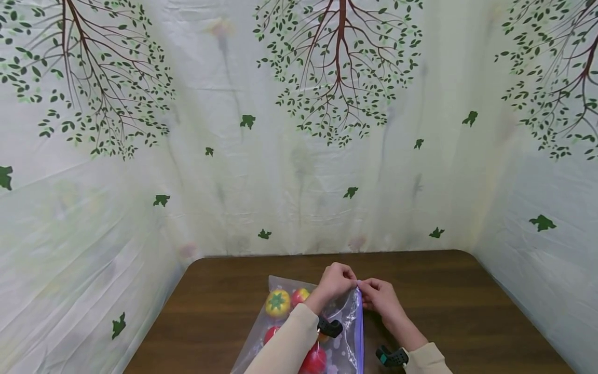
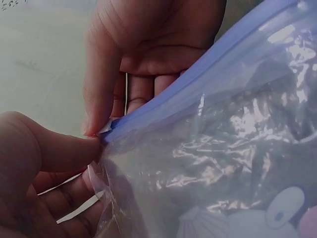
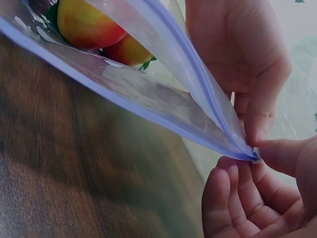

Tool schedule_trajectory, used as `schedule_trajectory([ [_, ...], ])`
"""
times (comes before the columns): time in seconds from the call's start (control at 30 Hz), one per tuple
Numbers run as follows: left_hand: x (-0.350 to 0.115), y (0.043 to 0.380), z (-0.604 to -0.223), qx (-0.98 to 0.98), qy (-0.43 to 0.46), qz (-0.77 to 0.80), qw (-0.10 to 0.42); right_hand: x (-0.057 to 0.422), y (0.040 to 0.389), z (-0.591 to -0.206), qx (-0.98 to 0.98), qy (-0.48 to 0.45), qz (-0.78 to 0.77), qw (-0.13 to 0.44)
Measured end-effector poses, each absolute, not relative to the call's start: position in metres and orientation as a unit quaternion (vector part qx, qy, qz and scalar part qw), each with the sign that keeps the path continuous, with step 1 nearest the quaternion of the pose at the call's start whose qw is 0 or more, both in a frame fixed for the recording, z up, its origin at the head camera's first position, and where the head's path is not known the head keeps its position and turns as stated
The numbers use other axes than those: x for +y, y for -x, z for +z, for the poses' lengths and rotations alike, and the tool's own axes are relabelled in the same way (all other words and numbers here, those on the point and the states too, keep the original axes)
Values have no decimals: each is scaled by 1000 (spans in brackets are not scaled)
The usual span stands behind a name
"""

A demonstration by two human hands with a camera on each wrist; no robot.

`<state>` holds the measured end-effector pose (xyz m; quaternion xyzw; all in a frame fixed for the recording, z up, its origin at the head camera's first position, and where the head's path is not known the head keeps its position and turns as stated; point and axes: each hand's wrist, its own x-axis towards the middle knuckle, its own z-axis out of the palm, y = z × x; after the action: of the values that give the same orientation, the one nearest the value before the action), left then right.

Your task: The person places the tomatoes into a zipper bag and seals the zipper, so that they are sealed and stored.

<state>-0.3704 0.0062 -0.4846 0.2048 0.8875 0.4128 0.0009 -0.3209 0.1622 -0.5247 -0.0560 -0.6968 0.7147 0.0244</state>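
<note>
A clear plastic zip bag (image 1: pixel 348 332) with a purple-blue zip edge lies on the table, its mouth along the right side. My left hand (image 1: pixel 337 280) pinches the far corner of that mouth between thumb and finger. From the right, my right hand (image 1: pixel 380 297) meets it and pinches the small whitish slider (image 3: pixel 256 154) at the zip's end. In the right wrist view the bag's two lips stand apart, joining at the pinched corner. Inside are several round red and yellow fruits with green tops, tomato-like, including a yellowish one (image 1: pixel 277 304) and a red one (image 1: pixel 314 359).
The brown wooden table (image 1: pixel 444 311) extends on both sides of the bag. White curtains (image 1: pixel 299 208) printed with trees and leaves enclose it at the back, left and right. Each wrist wears a black band (image 1: pixel 391 357).
</note>
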Motion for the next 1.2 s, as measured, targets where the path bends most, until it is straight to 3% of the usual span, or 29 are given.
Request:
schedule_trajectory([
  [0.27, 8, 372, -484, 891, -181, 416, -4, 161, 321, -524, -707, 46, 705, 30],
  [0.63, 9, 371, -487, 880, -117, 459, 29, 157, 321, -527, -715, 42, 697, 33],
  [0.9, 3, 373, -486, 875, -87, 475, -32, 148, 317, -522, -707, 13, 707, 11],
  [1.2, -5, 374, -490, 871, -74, 483, -46, 146, 316, -527, -720, 10, 694, -11],
])
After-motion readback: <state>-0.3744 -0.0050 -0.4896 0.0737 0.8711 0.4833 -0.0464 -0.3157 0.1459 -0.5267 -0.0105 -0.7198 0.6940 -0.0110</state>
